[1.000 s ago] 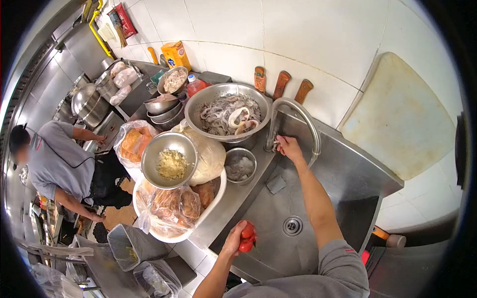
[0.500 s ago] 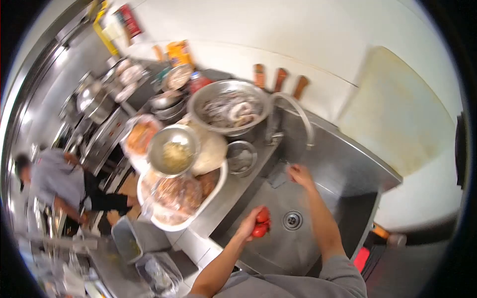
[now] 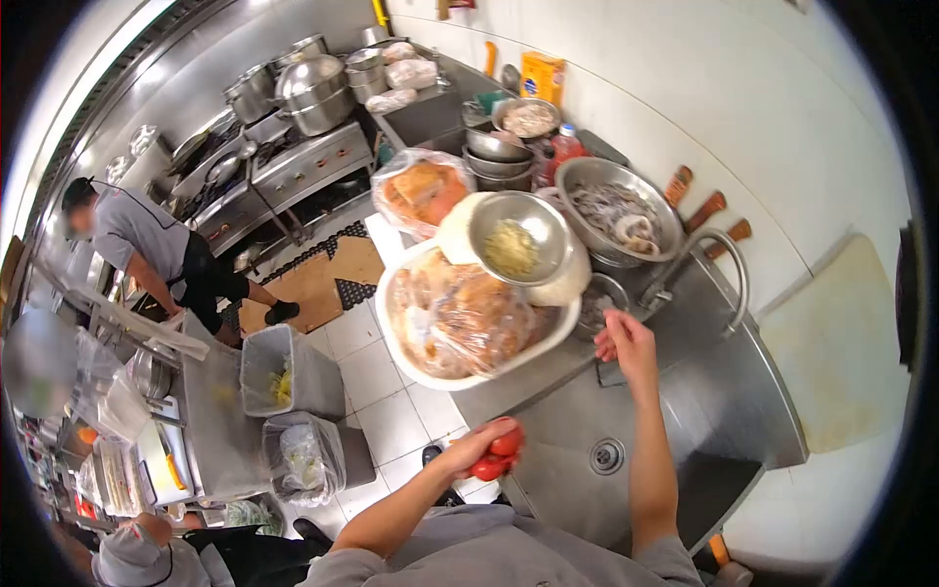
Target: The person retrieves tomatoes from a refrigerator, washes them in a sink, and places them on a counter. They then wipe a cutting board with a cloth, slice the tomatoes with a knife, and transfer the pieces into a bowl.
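My left hand (image 3: 476, 453) is wrapped round red tomatoes (image 3: 506, 438), at least two of them, held just off the sink's near-left edge. My right hand (image 3: 629, 344) is raised over the back left of the steel sink (image 3: 558, 445), fingers loosely bent and apart, with nothing visible in them. Just beyond its fingertips stands a small metal bowl (image 3: 619, 287), partly hidden by the hand. The curved faucet (image 3: 740, 279) is right of that hand, and the drain (image 3: 606, 456) shows in the sink floor.
Left of the sink, a white tub (image 3: 440, 379) holds bagged food, with a metal bowl of chopped pale food (image 3: 479, 230) on top. A large bowl of seafood (image 3: 665, 201) sits behind. Bins (image 3: 333, 377) stand on the floor. One person (image 3: 147, 235) is near the stove, another (image 3: 137, 558) lower left.
The view has swung left. My left hand has carried the tomatoes from over the sink to its left edge. My right hand has moved from below the faucet toward the small bowl.
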The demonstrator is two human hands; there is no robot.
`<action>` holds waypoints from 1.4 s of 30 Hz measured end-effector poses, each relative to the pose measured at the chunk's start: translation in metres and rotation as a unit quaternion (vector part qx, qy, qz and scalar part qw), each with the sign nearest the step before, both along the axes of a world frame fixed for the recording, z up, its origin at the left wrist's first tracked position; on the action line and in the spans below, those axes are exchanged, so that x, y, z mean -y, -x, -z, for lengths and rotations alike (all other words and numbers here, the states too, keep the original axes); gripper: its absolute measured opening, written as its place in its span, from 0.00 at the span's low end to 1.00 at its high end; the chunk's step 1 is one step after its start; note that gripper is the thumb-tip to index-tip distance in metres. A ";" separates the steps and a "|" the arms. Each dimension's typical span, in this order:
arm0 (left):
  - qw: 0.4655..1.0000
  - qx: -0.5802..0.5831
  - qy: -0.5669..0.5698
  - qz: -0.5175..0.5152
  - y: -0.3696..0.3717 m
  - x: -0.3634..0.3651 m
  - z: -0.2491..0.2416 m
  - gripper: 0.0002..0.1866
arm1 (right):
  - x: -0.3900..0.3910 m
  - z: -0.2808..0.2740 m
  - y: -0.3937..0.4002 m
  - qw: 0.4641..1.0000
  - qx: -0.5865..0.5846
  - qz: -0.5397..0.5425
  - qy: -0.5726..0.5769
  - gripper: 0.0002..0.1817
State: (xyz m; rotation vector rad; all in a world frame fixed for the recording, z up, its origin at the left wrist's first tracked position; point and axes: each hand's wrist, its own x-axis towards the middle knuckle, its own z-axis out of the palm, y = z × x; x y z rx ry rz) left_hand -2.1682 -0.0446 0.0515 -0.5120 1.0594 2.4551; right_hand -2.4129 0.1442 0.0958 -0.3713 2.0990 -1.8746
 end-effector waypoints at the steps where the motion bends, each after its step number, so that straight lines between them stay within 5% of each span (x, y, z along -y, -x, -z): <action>1: 1.000 -0.003 0.011 -0.016 -0.017 0.023 -0.003 0.21 | 0.027 -0.017 0.002 0.999 0.026 -0.010 0.037 0.22; 3: 0.996 0.025 0.024 -0.077 -0.058 0.070 -0.014 0.21 | 0.077 -0.044 0.004 0.994 0.061 -0.051 0.075 0.29; 8: 0.944 0.114 0.064 -0.304 -0.183 0.181 0.012 0.19 | 0.138 -0.067 0.040 0.998 0.029 -0.058 -0.016 0.17; 14: 0.868 0.126 0.054 -0.478 -0.291 0.274 0.058 0.19 | 0.174 -0.093 0.088 0.996 -0.017 -0.071 -0.055 0.19; 20: 0.847 0.087 0.136 -0.507 -0.261 0.374 0.027 0.19 | 0.295 -0.197 0.084 0.957 -0.099 -0.186 -0.200 0.18; 25: 0.861 0.065 0.198 -0.463 -0.228 0.507 0.053 0.20 | 0.413 -0.220 0.115 0.945 -0.181 -0.199 -0.188 0.20; 29: 0.854 0.165 0.235 -0.434 -0.233 0.579 0.089 0.22 | 0.540 -0.200 0.157 0.875 -0.281 -0.355 -0.173 0.20; 33: 0.841 0.392 0.174 -0.329 -0.285 0.577 0.129 0.24 | 0.703 -0.177 0.155 0.822 -0.206 -0.494 -0.197 0.18; 36: 0.785 0.440 0.013 -0.436 -0.326 0.517 0.191 0.23 | 0.811 -0.133 0.154 0.786 -0.174 -0.560 -0.195 0.14; 39: 0.781 0.500 -0.029 -0.373 -0.345 0.450 0.227 0.26 | 0.908 -0.084 0.145 0.777 -0.118 -0.592 -0.179 0.12; 41: 0.740 0.582 -0.032 -0.335 -0.310 0.439 0.188 0.27 | 0.963 -0.051 0.138 0.764 -0.111 -0.614 -0.163 0.13; 42: 0.712 0.562 -0.083 -0.412 -0.306 0.412 0.219 0.29 | 0.989 -0.030 0.134 0.754 -0.135 -0.632 -0.118 0.13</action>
